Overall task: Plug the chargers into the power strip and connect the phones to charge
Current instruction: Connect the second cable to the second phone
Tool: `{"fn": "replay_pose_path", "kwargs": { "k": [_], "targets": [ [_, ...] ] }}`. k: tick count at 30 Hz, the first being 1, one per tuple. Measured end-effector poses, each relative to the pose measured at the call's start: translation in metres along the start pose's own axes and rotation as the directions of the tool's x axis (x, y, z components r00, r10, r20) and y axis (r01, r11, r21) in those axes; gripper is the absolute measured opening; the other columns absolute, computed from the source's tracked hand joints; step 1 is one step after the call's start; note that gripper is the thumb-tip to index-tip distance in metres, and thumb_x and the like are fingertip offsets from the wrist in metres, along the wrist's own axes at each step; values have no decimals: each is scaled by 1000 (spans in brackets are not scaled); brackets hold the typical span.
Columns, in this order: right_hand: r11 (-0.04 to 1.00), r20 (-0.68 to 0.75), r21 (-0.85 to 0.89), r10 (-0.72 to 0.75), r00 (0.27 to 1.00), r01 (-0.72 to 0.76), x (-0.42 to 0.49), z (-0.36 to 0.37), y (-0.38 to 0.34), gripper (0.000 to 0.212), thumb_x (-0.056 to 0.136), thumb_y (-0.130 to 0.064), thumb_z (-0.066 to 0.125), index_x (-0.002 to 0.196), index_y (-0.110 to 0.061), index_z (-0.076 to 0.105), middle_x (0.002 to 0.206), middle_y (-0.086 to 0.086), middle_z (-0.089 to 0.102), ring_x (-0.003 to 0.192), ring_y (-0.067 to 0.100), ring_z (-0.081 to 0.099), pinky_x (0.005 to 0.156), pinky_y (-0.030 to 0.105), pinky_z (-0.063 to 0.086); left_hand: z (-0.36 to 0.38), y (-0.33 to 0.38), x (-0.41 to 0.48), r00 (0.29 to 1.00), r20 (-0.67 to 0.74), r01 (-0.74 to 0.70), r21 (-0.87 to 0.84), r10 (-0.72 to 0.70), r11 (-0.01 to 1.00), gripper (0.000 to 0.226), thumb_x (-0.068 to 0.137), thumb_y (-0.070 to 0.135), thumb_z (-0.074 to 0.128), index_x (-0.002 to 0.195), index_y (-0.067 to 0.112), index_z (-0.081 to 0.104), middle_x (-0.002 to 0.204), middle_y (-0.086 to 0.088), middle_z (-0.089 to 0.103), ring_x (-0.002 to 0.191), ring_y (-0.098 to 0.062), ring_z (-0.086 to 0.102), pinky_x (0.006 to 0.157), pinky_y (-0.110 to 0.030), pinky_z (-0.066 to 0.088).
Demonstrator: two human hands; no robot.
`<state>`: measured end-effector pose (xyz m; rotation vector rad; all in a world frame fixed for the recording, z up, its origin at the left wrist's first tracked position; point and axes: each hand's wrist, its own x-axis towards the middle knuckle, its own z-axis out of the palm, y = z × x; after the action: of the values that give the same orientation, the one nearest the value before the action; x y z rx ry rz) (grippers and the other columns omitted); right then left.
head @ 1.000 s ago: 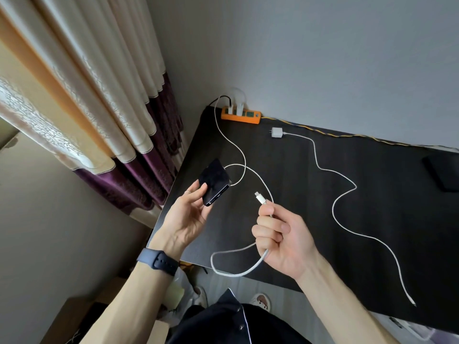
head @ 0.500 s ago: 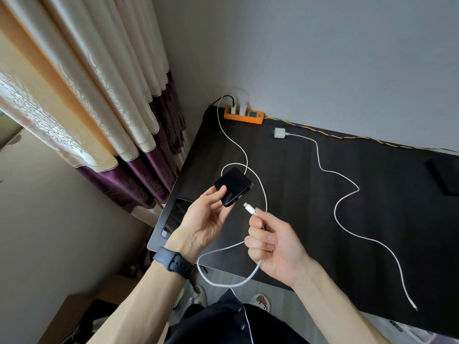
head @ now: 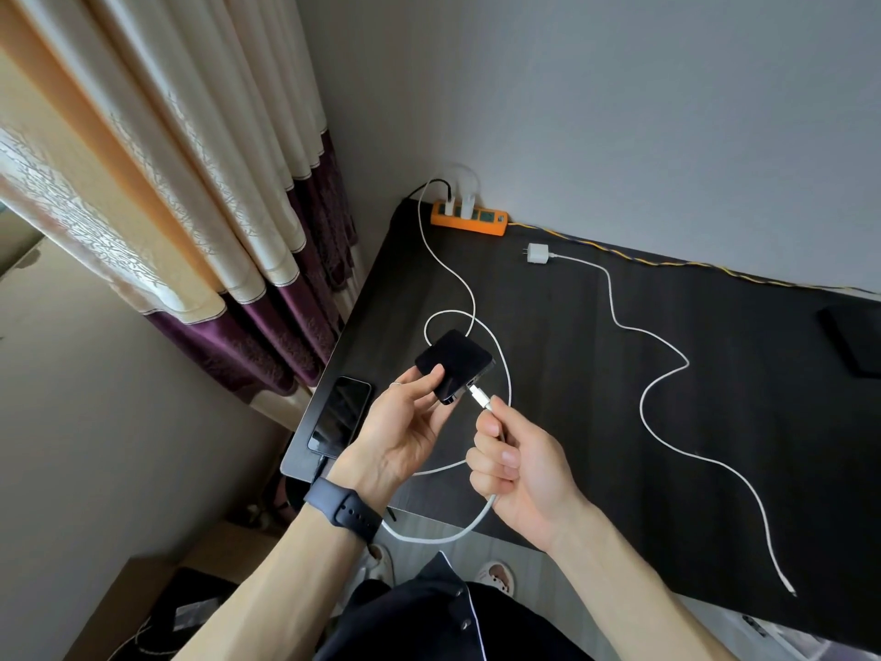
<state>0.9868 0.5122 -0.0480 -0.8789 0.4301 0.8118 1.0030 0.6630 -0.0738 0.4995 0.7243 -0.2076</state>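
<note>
My left hand (head: 405,431) holds a black phone (head: 455,362) above the dark table, its bottom edge turned toward me. My right hand (head: 517,469) pinches the plug end of a white cable (head: 481,399), and the plug tip touches the phone's bottom port. This cable loops back to a white charger (head: 465,205) in the orange power strip (head: 469,219) at the table's far corner. A second white charger (head: 537,254) lies unplugged on the table, its long cable (head: 667,374) snaking to the right. Another phone (head: 339,415) lies at the table's left corner with a dark cable in it.
A dark flat object (head: 853,341) lies at the table's right edge. Curtains (head: 214,207) hang on the left beside the dark table (head: 596,446). A grey wall stands behind the power strip. Slippers and a cardboard box sit on the floor below.
Both hands came together: the phone moved right and lower, and the cable plug rose to the phone's port. The view shifted, so the phone at the table's left corner now shows.
</note>
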Motion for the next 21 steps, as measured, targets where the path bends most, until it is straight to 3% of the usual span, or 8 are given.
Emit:
{"fn": "replay_pose_path", "kwargs": {
  "k": [4, 10, 15, 21],
  "targets": [
    [1000, -15, 2, 0, 1000, 0, 0, -2, 1, 54, 105, -33, 41, 56, -16, 57, 46, -4, 31, 41, 7, 23, 42, 20, 18, 3, 0, -4, 1000, 3, 1, 24, -1, 1000, 20, 92, -2, 59, 112, 5, 62, 102, -21, 73, 86, -25, 74, 65, -26, 62],
    [1000, -15, 15, 3, 1000, -3, 0, -3, 2, 52, 105, -33, 42, 58, -15, 53, 47, -4, 29, 43, 7, 21, 44, 21, 16, 4, -2, -3, 1000, 21, -19, 54, 18, 998, 28, 94, 0, 57, 120, 5, 64, 105, -20, 73, 89, -24, 73, 69, -25, 62],
    [999, -31, 34, 8, 999, -7, 2, -4, 2, 51, 105, -33, 42, 59, -15, 54, 47, -4, 29, 43, 7, 21, 44, 21, 16, 3, -4, -1, 999, 22, -40, 35, 39, 999, 37, 93, -1, 58, 130, 6, 59, 115, -21, 70, 91, -25, 74, 63, -25, 60],
    [991, -113, 131, 16, 993, -1, 3, -3, 7, 50, 106, -33, 43, 60, -16, 55, 48, -6, 27, 41, 6, 19, 42, 20, 14, 3, -9, 0, 982, 16, -189, 38, 189, 981, 54, 93, -6, 56, 134, 26, 45, 110, -13, 74, 96, -30, 73, 75, -38, 61]
  ]
}}
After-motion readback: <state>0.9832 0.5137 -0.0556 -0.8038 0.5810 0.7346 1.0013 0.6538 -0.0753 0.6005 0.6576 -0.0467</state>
